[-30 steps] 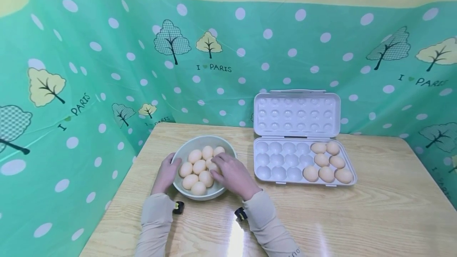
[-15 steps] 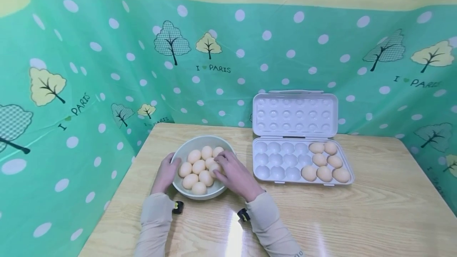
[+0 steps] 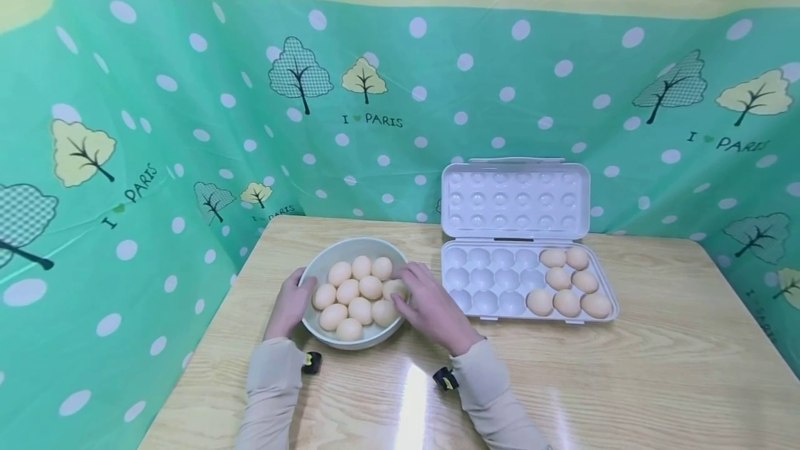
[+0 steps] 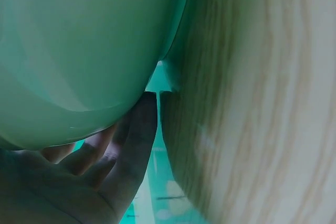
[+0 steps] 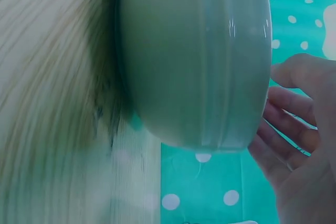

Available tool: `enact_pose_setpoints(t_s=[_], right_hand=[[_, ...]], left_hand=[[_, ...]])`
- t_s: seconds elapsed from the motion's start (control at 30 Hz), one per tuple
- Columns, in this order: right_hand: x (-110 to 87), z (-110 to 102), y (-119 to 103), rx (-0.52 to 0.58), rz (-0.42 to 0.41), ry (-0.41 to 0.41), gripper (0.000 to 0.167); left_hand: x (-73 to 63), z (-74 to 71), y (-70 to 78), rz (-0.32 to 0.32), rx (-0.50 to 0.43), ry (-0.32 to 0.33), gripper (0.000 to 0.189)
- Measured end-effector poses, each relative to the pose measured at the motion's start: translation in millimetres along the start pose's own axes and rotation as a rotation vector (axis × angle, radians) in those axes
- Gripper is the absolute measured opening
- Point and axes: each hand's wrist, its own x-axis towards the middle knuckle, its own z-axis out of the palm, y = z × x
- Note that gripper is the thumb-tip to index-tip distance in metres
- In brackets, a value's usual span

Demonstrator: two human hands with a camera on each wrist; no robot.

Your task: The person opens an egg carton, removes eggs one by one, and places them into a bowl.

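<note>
A pale grey-green bowl (image 3: 325, 262) full of light brown eggs (image 3: 347, 291) stands on the table's left part. My left hand (image 3: 291, 304) holds its left side, thumb over the rim; in the left wrist view the fingers (image 4: 137, 140) lie along the bowl's outer wall. At the right rim, my right hand (image 3: 432, 304) pinches an egg (image 3: 395, 289) between thumb and fingers, partly covering it. From the right wrist view, the bowl's wall (image 5: 194, 66) hides that egg, with the thumb and fingers (image 5: 294, 103) at the rim.
To the right lies an egg box (image 3: 487, 317) with its lid (image 3: 515, 200) raised against the polka-dot cloth (image 3: 531, 75). Several eggs (image 3: 567, 303) fill its right-hand cups. The wooden table (image 3: 662, 353) reaches forward and right of the box.
My right hand has moved right, from over the eggs to the bowl's rim, with the egg in its fingers. Another egg near the right wall has come into sight. The left hand stays put.
</note>
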Motion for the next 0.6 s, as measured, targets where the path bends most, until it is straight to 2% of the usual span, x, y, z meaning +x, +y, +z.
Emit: enact_pose_setpoints(t_s=[0.3,0.6], right_hand=[[-13.8,-18,7,-0.046,0.002,0.013,0.028],[-21.5,-38,9,-0.094,0.042,0.005,0.031]], left_hand=[[1.0,-2.2,-2.7,-0.005,0.004,-0.006,0.051],[1.9,-0.7,-2.5,-0.003,-0.005,-0.011,0.051]])
